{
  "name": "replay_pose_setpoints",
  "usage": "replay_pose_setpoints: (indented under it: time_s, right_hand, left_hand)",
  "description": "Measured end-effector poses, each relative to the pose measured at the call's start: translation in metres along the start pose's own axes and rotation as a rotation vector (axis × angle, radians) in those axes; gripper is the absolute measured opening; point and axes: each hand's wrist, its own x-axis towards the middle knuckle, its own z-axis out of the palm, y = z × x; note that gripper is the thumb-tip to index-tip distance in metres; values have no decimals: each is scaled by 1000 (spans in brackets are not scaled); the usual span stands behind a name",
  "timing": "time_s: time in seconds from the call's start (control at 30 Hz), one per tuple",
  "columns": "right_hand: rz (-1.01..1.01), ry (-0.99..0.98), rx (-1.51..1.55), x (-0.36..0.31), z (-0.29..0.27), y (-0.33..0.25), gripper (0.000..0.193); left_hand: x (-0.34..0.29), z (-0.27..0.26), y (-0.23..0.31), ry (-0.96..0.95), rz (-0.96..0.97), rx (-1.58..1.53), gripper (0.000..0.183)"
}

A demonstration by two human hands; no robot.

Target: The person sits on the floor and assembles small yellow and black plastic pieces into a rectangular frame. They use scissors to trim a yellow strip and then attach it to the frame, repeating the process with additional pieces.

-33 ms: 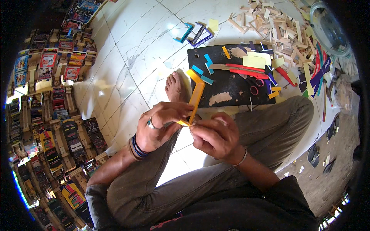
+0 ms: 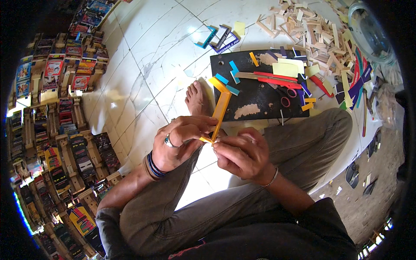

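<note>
A yellow U-shaped frame (image 2: 221,108) of narrow strips is held up between my hands, over my lap. My left hand (image 2: 177,138) is closed on its near end, thumb and fingers around the long strip and the short near arm. The fingers of my right hand (image 2: 242,154) are pinched together at the frame's near corner; whether they also grip a small loose flap there is hidden. The frame's far arm reaches over the edge of a worn black board (image 2: 260,97). Small blue strips (image 2: 232,90) lie on the board beside that arm.
Red-handled scissors (image 2: 286,101), a long red-handled tool (image 2: 277,79) and pale yellow paper (image 2: 288,68) lie on the board. Beyond it are finished-looking frames (image 2: 223,41) and a heap of wooden sticks (image 2: 318,39). Racks of colourful packs (image 2: 56,160) stand at left. My bare foot (image 2: 197,99) rests beside the board.
</note>
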Motion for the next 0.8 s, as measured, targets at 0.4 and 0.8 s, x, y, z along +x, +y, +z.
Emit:
replay_pose_setpoints:
  time_s: [0.4, 0.8]
  right_hand:
    - [-83, -15, -27, -6, -11, -2, 40]
    - [265, -107, -417, -7, -97, 93, 13]
  left_hand:
    - [6, -14, 16, -96, 126, 70, 17]
    - [-20, -4, -11, -296, -298, -29, 45]
